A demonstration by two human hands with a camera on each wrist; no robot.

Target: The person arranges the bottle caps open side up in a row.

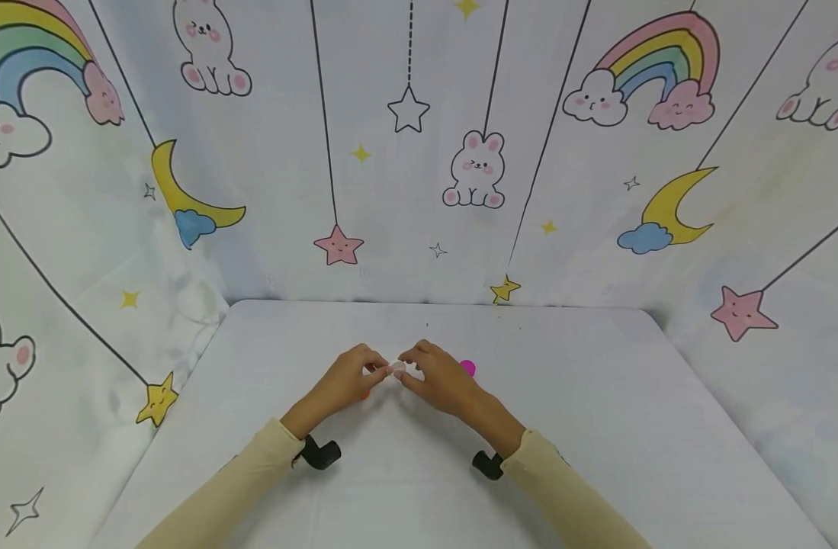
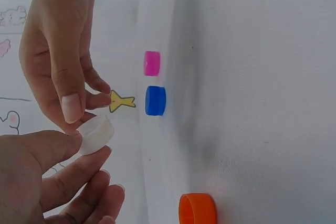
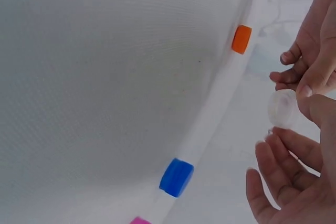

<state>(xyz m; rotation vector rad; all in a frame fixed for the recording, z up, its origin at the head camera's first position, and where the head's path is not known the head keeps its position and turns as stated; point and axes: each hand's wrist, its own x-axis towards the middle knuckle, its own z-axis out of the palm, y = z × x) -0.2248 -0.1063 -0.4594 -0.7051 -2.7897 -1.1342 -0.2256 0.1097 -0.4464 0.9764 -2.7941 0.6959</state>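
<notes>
A translucent white bottle cap is held up between the two hands, above the white table. My left hand pinches it between thumb and index finger, the other fingers fanned out beside it in the left wrist view. From the other side, my right hand has its thumb and index fingertips at the cap's edge, bent around it. In the right wrist view the cap shows its round face between the fingertips of both hands. An orange bottle cap stands on the table near the left hand.
On the table beyond the hands are a blue bottle cap and a pink bottle cap, the pink one showing past the right hand in the head view. A white cloth backdrop with printed stars and rabbits rises behind the table.
</notes>
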